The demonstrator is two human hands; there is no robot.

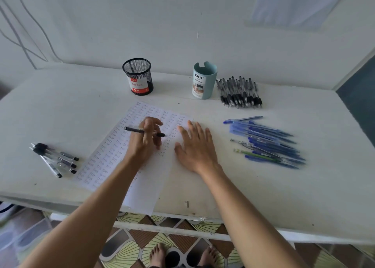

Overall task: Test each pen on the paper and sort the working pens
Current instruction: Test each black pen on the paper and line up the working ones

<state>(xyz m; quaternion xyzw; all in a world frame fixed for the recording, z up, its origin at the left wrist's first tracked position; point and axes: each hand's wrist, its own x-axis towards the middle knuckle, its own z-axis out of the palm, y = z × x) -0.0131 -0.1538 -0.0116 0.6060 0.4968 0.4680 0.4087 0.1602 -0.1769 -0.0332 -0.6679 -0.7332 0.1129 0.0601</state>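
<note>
**A:** Which hand has the pen (140, 131)?

**B:** The left hand (146, 140). Thumb and fingers pinch the barrel near its middle. The pen lies almost level over the paper (113, 152), tip toward the right. I judge that a carrying hold, not a writing one.

**A:** Is the tip on the sheet?

**B:** Cannot tell from here.

**A:** And the right hand (194, 148)?

**B:** Flat, palm down, fingers spread, on the paper's right edge. Likely purpose: to stop the sheet sliding under a stroke.

**A:** Where are the other pens?

**B:** In three lots on the table (284, 196). The black pens (239, 93) lie just beside the teal cup (204, 81). The blue pens (267, 144) lie right of the right hand. A small lot (54, 158) lies left of the paper. They are well apart, presumably so the lots do not mix. Which lot is already tested, I cannot say.

**A:** The cups?

**B:** The mesh cup (138, 76) and the teal cup stand upright behind the paper, probably to receive sorted pens.

**A:** Progress?

**B:** Rows of "test" cover most of the sheet, and many pens lie outside the cups. Sorting looks unfinished.
</note>
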